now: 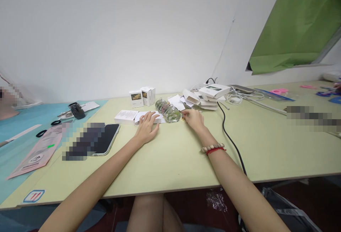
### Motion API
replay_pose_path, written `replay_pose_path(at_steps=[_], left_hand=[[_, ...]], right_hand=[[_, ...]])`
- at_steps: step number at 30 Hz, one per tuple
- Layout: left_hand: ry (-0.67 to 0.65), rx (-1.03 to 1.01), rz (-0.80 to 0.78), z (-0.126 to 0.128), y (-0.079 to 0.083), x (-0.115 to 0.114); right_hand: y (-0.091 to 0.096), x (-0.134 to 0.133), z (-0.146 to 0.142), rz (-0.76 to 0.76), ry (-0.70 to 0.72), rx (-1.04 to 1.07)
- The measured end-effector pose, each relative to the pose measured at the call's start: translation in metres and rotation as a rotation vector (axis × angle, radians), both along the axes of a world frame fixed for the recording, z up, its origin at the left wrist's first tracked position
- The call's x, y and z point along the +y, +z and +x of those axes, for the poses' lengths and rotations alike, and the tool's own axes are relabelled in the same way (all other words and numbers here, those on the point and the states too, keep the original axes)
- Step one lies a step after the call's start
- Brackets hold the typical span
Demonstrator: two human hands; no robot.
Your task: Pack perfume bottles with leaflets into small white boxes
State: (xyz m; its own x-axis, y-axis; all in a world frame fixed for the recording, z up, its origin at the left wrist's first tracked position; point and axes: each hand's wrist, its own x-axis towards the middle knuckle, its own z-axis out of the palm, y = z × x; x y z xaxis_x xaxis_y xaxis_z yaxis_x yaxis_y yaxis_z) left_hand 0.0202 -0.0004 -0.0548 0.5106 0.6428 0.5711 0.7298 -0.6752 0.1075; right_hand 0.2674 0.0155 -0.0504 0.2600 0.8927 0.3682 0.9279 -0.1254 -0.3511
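Observation:
My left hand [147, 127] lies with fingers stretched over the white flap of an opened small box [126, 116], partly covering it. A row of clear glass bottles [172, 114] with greenish and pinkish contents stands just beyond and between my hands. My right hand [193, 119] is beside the nearest bottle, thumb and fingertips pinched together. A small gold-coloured bit shows at those fingertips, too small to name. Two white boxes with a picture on the front, one of them a picture box [136, 98], stand upright behind the bottles.
Flattened and stacked white boxes [214, 90] lie at the back right, with white cables [234, 99]. A black cord [226, 129] crosses the table to its front edge. Left are a phone [110, 138], a dark jar [76, 110] and a pink packet [39, 150]. Another person sits far left.

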Motion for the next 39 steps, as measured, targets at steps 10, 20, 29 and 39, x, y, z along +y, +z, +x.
replay_pose_path(at_steps=[10,20,29,39], left_hand=[[-0.002,-0.007,-0.008,0.000,0.001,-0.001],[0.081,-0.025,0.019,0.000,-0.005,0.005],[0.164,-0.015,-0.042,-0.001,-0.017,0.016],[0.168,-0.030,0.015,-0.002,-0.013,0.012]], right_hand=[[0.002,0.000,-0.001,-0.007,0.013,0.054],[0.000,0.001,-0.001,-0.001,0.011,0.024],[-0.001,0.003,-0.002,0.037,0.007,0.062],[-0.002,0.002,-0.002,0.028,0.031,0.088]])
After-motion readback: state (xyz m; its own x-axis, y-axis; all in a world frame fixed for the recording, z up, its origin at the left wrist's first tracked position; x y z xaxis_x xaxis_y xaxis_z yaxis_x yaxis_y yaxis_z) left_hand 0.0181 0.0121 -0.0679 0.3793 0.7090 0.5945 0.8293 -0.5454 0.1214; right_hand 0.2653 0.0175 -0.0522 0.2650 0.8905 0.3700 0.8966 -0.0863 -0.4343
